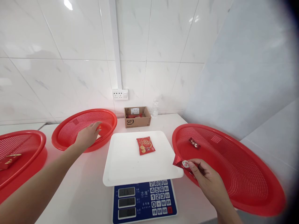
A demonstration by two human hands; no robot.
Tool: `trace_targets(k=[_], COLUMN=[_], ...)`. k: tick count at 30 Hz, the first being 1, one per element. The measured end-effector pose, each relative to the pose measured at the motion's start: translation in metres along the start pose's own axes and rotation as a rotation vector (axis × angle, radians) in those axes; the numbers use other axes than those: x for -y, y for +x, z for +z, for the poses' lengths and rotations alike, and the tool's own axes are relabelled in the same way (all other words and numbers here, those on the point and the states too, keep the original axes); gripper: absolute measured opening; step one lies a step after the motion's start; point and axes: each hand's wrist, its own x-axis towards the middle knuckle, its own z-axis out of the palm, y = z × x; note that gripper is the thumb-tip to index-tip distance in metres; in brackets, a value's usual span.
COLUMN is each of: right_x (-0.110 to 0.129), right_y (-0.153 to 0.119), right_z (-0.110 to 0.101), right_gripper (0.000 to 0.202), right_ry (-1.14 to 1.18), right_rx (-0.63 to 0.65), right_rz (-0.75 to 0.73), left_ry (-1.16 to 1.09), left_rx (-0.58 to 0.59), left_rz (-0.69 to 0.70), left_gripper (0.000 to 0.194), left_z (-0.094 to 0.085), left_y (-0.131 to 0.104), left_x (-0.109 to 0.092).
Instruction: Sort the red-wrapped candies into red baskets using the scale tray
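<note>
My right hand [207,177] pinches a small red snack packet [181,163] with a pale round label, over the right edge of the white scale tray [121,165]. Flat on that tray lies a larger red biscuit packet [145,145] with gold print. My left hand [88,135] reaches over the red basket [63,144] at the back left, its fingers apart. Close to those fingertips, a small pale and reddish item is partly hidden inside the basket. Below the tray, the scale's blue panel [143,202] shows keys and displays.
A large red basket [252,199] on the right holds a dark red packet [194,143]. Another red basket [38,137] at far left contains a red packet [9,161]. Behind the scale stand a cardboard box [138,122] and a clear bottle [155,109], near the tiled wall.
</note>
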Motion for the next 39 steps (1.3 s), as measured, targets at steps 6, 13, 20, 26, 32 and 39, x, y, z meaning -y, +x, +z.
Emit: trace_targets(k=[6, 13, 20, 26, 32, 39], right_x=[0.002, 0.001, -0.002, -0.002, -0.001, -0.003], right_y=[-0.001, 0.001, 0.002, 0.004, 0.004, 0.003], right_z=[0.000, 0.003, 0.002, 0.002, 0.001, 0.000], right_gripper=[0.036, 0.037, 0.035, 0.038, 0.040, 0.041], right_ry=[-0.020, -0.033, -0.027, -0.054, -0.056, -0.086], right_rx=[0.004, -0.016, -0.006, -0.020, -0.001, 0.002], right_rz=[0.029, 0.029, 0.000, 0.027, 0.050, 0.043], left_ry=[-0.015, -0.123, -0.144, -0.115, -0.094, 0.019], left_rx=[0.045, 0.302, 0.375, 0.244, 0.082, -0.090], left_rz=[0.178, 0.846, 1.010, 0.730, 0.424, 0.153], left_gripper=[0.040, 0.069, 0.055, 0.055, 0.062, 0.059], left_z=[0.004, 0.028, 0.043, 0.030, 0.006, -0.009], left_y=[-0.008, -0.022, -0.011, -0.019, -0.020, -0.007], left_x=[-0.029, -0.112, -0.142, -0.128, -0.087, -0.022])
